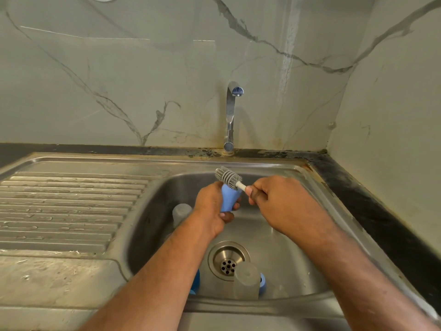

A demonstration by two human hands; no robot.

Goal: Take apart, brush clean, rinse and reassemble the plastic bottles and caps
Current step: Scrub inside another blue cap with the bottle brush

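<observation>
Left hand (214, 207): centre of the frame, over the basin; fingers wrapped round a blue bottle part (229, 198), held upright.
Right hand (278, 204): just right of centre; fingers closed round the white handle of the brush (228, 178).
Brush: grey bristle head resting at the upper rim of the blue part, handle angled down to the right.
Sink (307, 177): stainless basin, drain (228, 260) at lower centre.
Grey bottle (181, 214): in the basin, left of the left wrist.
Grey cup-shaped piece (247, 280): lower centre, beside the drain, a blue piece (262, 283) touching its right side.
Tap (231, 115): upper centre, against the marbled wall.
Draining board (71, 206): left of frame, ribbed.
</observation>
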